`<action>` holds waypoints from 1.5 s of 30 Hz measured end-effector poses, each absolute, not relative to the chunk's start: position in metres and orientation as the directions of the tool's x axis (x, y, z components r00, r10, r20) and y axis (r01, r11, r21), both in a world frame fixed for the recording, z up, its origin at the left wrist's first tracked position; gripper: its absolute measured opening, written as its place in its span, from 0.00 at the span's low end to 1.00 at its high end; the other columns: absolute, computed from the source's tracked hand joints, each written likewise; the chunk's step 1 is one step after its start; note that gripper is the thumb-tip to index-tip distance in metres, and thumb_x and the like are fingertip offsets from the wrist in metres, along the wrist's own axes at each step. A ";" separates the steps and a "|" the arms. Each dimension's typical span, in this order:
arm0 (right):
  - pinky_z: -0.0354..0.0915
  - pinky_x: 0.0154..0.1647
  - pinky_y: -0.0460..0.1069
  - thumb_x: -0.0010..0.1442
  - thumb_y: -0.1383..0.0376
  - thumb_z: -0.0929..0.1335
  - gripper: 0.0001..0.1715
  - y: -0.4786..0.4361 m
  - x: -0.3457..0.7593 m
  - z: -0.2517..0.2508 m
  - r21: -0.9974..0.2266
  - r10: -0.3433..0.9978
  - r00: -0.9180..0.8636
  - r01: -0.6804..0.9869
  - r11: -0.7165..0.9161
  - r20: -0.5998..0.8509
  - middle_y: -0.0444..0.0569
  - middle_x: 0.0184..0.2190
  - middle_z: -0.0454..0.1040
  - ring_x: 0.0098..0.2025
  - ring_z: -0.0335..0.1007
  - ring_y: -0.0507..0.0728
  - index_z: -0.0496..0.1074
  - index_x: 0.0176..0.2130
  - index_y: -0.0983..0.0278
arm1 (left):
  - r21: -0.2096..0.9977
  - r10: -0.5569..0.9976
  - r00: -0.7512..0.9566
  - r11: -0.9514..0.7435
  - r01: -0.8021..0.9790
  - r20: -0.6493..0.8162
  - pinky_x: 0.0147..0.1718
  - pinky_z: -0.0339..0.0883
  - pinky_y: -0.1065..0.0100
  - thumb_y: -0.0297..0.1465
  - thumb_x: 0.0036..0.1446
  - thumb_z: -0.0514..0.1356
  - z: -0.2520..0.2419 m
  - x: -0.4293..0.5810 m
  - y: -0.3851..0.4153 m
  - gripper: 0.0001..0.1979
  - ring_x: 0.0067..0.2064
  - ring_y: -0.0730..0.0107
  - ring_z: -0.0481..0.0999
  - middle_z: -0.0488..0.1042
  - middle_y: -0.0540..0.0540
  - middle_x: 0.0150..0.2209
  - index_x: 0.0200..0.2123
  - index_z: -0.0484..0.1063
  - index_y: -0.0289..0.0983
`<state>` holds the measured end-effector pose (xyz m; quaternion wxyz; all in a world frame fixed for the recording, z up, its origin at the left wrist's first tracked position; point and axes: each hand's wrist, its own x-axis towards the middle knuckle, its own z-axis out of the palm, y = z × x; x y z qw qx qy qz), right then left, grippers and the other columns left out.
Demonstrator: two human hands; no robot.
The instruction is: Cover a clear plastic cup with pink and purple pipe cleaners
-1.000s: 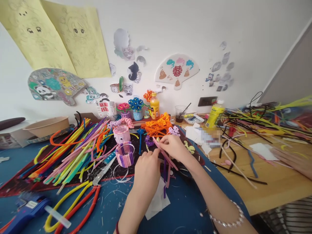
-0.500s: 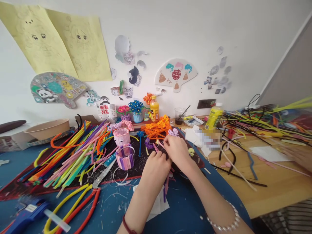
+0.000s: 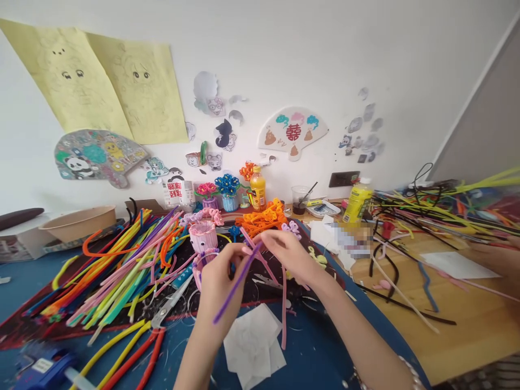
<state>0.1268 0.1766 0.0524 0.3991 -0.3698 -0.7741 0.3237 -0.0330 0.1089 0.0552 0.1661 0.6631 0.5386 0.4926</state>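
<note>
Lining-up step, I'd guess: left hand (image 3: 221, 274) and right hand (image 3: 293, 253) both pinch the purple pipe cleaner (image 3: 229, 297); next move wants steadiness.

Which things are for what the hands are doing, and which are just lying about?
Seem to belong:
long purple fuzzy stem, apparently pinched by the left hand and right hand
thin pink fuzzy stems beside it

Probably just lying about:
yellow plastic bottle with white cap
clear plastic cup holding dark liquid
wide beige bowl
</note>
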 end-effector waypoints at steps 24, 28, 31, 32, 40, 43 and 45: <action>0.67 0.28 0.47 0.51 0.49 0.74 0.22 0.177 0.120 0.046 -0.969 0.863 -0.441 -0.108 0.223 0.248 0.45 0.24 0.75 0.24 0.69 0.52 0.77 0.31 0.66 | 0.897 0.867 -0.262 -0.360 0.257 0.423 0.28 0.63 0.70 0.37 0.57 0.60 0.042 -0.029 0.113 0.07 0.31 0.69 0.69 0.73 0.49 0.31 0.33 0.71 0.39; 0.70 0.33 0.49 0.58 0.51 0.68 0.20 0.185 0.123 0.040 -0.961 0.929 -0.277 0.056 0.270 0.245 0.48 0.28 0.78 0.29 0.75 0.55 0.77 0.33 0.65 | 0.912 0.855 -0.328 -0.341 0.228 0.402 0.28 0.64 0.69 0.38 0.55 0.60 0.040 -0.035 0.115 0.09 0.30 0.68 0.71 0.74 0.48 0.30 0.34 0.71 0.39; 0.68 0.30 0.50 0.61 0.58 0.64 0.17 0.191 0.129 0.033 -0.904 0.954 -0.153 0.310 0.296 0.260 0.49 0.25 0.77 0.26 0.74 0.56 0.78 0.32 0.65 | 0.924 0.847 -0.374 -0.319 0.211 0.378 0.25 0.63 0.69 0.39 0.54 0.60 0.038 -0.039 0.116 0.11 0.27 0.69 0.71 0.75 0.47 0.29 0.33 0.71 0.38; 0.67 0.30 0.51 0.60 0.60 0.65 0.15 0.193 0.131 0.031 -0.883 0.956 -0.117 0.365 0.295 0.271 0.49 0.23 0.76 0.26 0.73 0.57 0.78 0.31 0.65 | 0.926 0.841 -0.391 -0.313 0.211 0.373 0.25 0.63 0.69 0.40 0.53 0.61 0.038 -0.039 0.116 0.11 0.27 0.69 0.71 0.75 0.47 0.29 0.33 0.71 0.37; 0.64 0.40 0.51 0.55 0.67 0.70 0.07 0.185 0.123 0.034 -0.666 0.859 -0.144 0.574 0.477 0.492 0.49 0.34 0.77 0.38 0.72 0.59 0.77 0.36 0.62 | 0.928 0.733 -0.571 -0.315 0.197 0.370 0.30 0.66 0.67 0.39 0.52 0.61 0.040 -0.042 0.112 0.11 0.32 0.66 0.75 0.75 0.48 0.30 0.33 0.70 0.38; 0.62 0.28 0.47 0.59 0.67 0.67 0.05 0.182 0.121 0.035 -0.609 0.831 -0.220 0.589 0.531 0.512 0.44 0.25 0.74 0.26 0.68 0.54 0.75 0.34 0.63 | 0.924 0.676 -0.634 -0.331 0.193 0.375 0.29 0.66 0.69 0.38 0.53 0.61 0.042 -0.044 0.111 0.09 0.31 0.69 0.74 0.73 0.50 0.29 0.33 0.69 0.38; 0.60 0.28 0.47 0.59 0.68 0.67 0.06 0.182 0.124 0.035 -0.600 0.837 -0.198 0.616 0.511 0.509 0.44 0.23 0.73 0.25 0.67 0.54 0.75 0.34 0.63 | 0.921 0.656 -0.653 -0.339 0.193 0.378 0.29 0.65 0.69 0.37 0.53 0.61 0.043 -0.044 0.111 0.09 0.30 0.70 0.73 0.73 0.50 0.29 0.33 0.69 0.38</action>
